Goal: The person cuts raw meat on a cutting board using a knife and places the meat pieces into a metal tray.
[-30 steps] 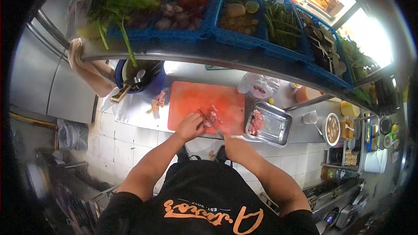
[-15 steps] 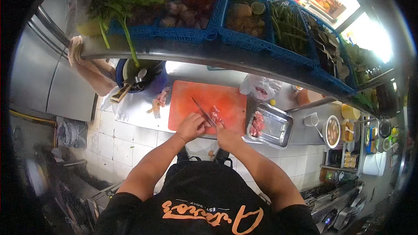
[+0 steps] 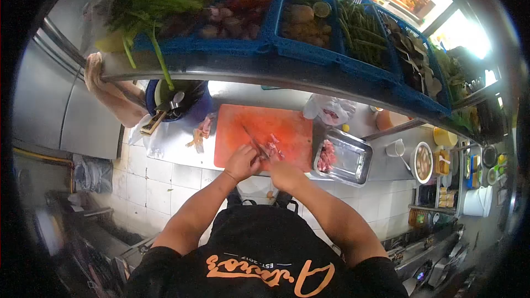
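My right hand (image 3: 285, 174) is closed round the handle of a kitchen knife (image 3: 253, 139), whose blade slants away to the left across the orange cutting board (image 3: 232, 118). Just left of the blade, my left hand (image 3: 242, 163) rests at the board's near edge with its fingers curled in; whatever lies under the fingertips is hidden. Small cut pieces of raw meat (image 3: 273, 146) lie on the board, right of the knife. More pink meat pieces (image 3: 327, 156) fill the left side of a steel tray (image 3: 360, 174) beside the board.
Scraps (image 3: 200, 134) lie left of the board, near a blue bucket (image 3: 205, 101) of utensils. Behind the board is a plastic bag (image 3: 335, 107) with meat. A steel shelf (image 3: 248, 75) with blue vegetable baskets (image 3: 221, 48) overhangs the counter. A white bowl (image 3: 423, 163) stands far right.
The knife and my right hand have shifted slightly left, and the blade sits closer to my left hand. My left hand stays curled in nearly the same place.
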### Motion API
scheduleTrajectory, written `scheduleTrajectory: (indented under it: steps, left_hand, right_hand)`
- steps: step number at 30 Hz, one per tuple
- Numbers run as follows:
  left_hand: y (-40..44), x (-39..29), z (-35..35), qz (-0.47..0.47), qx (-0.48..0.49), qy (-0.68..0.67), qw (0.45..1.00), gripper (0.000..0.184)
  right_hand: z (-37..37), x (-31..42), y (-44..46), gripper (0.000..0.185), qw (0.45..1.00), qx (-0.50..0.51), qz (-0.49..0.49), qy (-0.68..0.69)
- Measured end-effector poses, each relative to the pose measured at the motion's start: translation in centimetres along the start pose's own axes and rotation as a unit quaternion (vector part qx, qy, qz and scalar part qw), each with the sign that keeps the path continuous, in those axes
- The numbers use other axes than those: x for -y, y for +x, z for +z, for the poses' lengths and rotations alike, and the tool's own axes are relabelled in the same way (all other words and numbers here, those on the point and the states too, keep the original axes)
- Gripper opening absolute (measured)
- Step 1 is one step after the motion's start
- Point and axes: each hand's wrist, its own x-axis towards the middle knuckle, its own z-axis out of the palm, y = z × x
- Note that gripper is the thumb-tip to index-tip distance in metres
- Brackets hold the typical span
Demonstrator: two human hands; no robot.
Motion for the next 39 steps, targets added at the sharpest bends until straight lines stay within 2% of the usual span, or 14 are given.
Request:
scheduleTrajectory:
  steps: [7, 12, 13, 15, 16, 20, 23, 25, 27, 30, 31, 33, 36, 39]
  left_hand:
    - [-0.4, 0.3, 0.3, -0.010, 0.023, -0.007, 1.000, 0.013]
    - [-0.1, 0.4, 0.1, 0.001, 0.021, 0.017, 1.000, 0.014]
    - [0.0, 0.3, 0.2, -0.046, -0.003, -0.018, 0.999, 0.016]
    - [0.0, 0.0, 0.9, -0.142, -0.048, -0.092, 0.984, 0.019]
    - [0.5, -0.4, 0.9, -0.118, -0.050, -0.071, 0.989, 0.024]
    - [3.6, -3.0, 2.4, -0.057, -0.047, 0.000, 0.997, 0.043]
    - [5.0, -4.3, 5.4, -0.068, -0.052, 0.031, 0.996, 0.050]
    - [5.5, -4.3, 7.2, -0.109, -0.084, 0.008, 0.990, 0.050]
    - [5.7, -3.6, 8.2, -0.171, -0.135, -0.052, 0.975, 0.046]
    - [6.4, -1.2, 7.4, -0.306, -0.191, -0.183, 0.914, 0.034]
    - [6.4, 1.0, 7.9, -0.332, -0.263, -0.334, 0.842, 0.030]
    - [6.8, 6.0, 9.7, -0.354, -0.380, -0.599, 0.610, 0.024]
    - [7.9, 2.1, 1.3, -0.394, -0.243, -0.791, 0.401, 0.026]
    - [7.8, 2.3, -0.2, -0.451, -0.257, -0.740, 0.427, 0.039]
  right_hand:
    - [7.0, -3.0, -0.4, 0.037, 0.998, -0.042, 0.005, 0.035]
    - [1.6, -1.7, 1.3, 0.034, 0.997, -0.037, -0.021, 0.067]
    - [0.2, -2.0, 0.7, 0.033, 0.997, -0.030, -0.029, 0.062]
    - [1.5, -4.9, -1.2, 0.034, 0.985, -0.136, -0.085, 0.064]
    - [2.1, -6.2, -2.5, 0.034, 0.974, -0.186, -0.111, 0.062]
    - [2.6, -8.1, -7.1, 0.043, 0.970, -0.112, 0.111, 0.188]
    - [5.7, -7.3, -5.9, 0.042, 0.936, -0.074, 0.094, 0.332]
    - [10.8, -7.3, -2.0, 0.045, 0.957, -0.128, 0.000, 0.261]
    - [9.0, -3.2, -0.7, 0.047, 0.954, -0.083, 0.045, 0.286]
    - [9.9, -2.3, 1.3, 0.039, 0.959, -0.170, -0.056, 0.219]
    - [9.1, -1.9, 0.8, 0.036, 0.965, -0.162, -0.040, 0.203]
    - [5.8, -0.5, -1.0, 0.032, 0.975, -0.145, -0.010, 0.166]
    - [3.1, -0.8, -3.0, 0.030, 0.972, -0.214, -0.010, 0.093]
    - [3.1, -3.4, -0.5, 0.035, 0.978, -0.191, 0.048, 0.075]
